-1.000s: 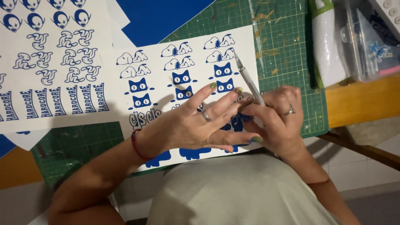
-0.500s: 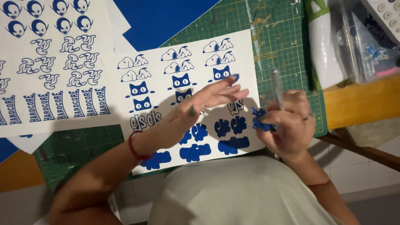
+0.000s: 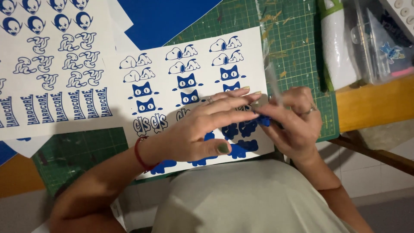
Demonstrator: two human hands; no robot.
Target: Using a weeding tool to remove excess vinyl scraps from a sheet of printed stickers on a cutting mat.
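A blue scrap [image 3: 264, 120] is pinched by the right hand [image 3: 293, 123] over the sheet [image 3: 172, 92]. Left hand [image 3: 202, 129] is spread flat, fingertips touching the scrap.

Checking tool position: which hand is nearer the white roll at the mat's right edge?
Right. The right hand sits just below-left of the white roll; the left hand lies farther left, over the sticker sheet.

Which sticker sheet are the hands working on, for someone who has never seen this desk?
Start at the green cutting mat. The nearer white sheet lies on it, under the left hand and right hand. It carries rows of white dogs, blue cat faces and solid blue shapes; the neighbouring sheet to its left shows round heads, squiggles and lettering instead.
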